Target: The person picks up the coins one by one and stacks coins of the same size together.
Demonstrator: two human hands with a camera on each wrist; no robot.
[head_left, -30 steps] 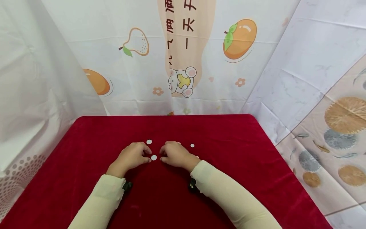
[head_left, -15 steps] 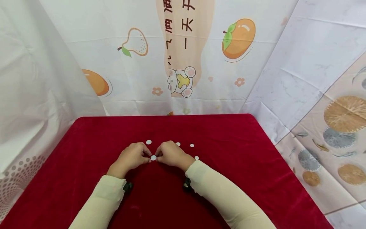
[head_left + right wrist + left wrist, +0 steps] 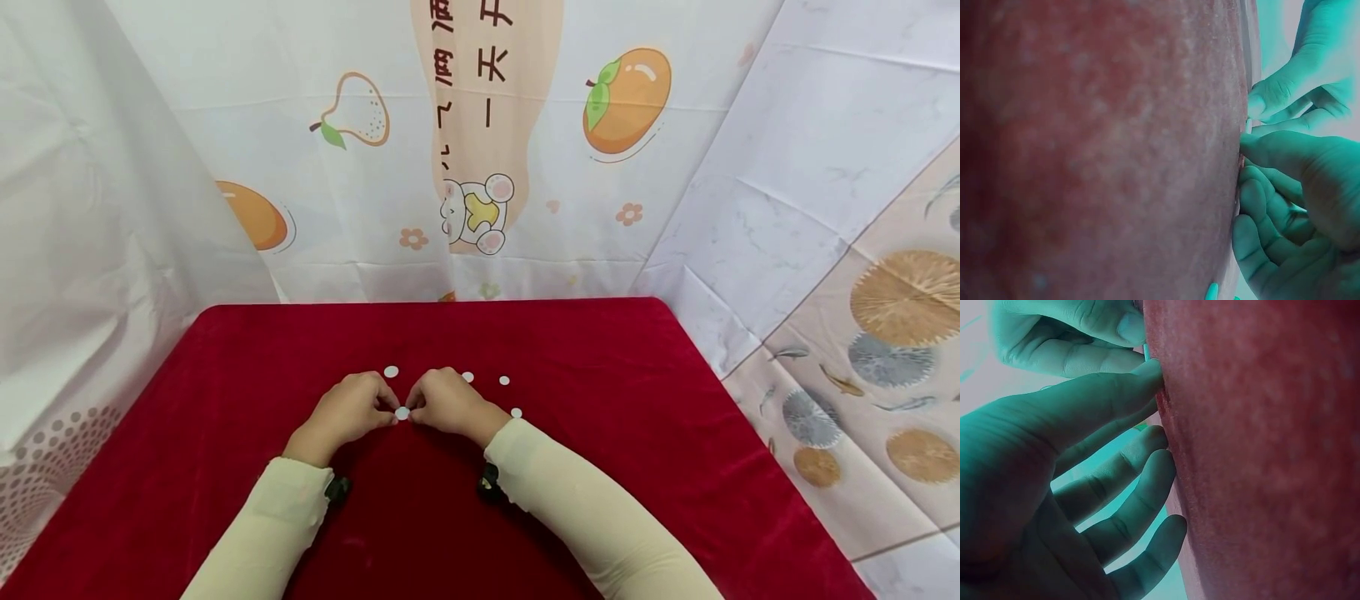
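Table: covered in deep red, velvety cloth, 2 far corners rounded.
Back sheet: white, lightly creased, hanging behind the table.
Fruit prints: 2 orange fruits, 1 outlined pear shape.
Centre print: peach band with dark characters in 2 columns, cartoon animal at its foot.
Flowers: 2 clearer salmon ones, low down.
Left drape: white, folded, grey dots near the bottom.
Right sheet: pale marbling, then gold and grey discs.
Light: bright, soft.

2 forearms angled inward; left grip, right grip pinching, fingertips close.
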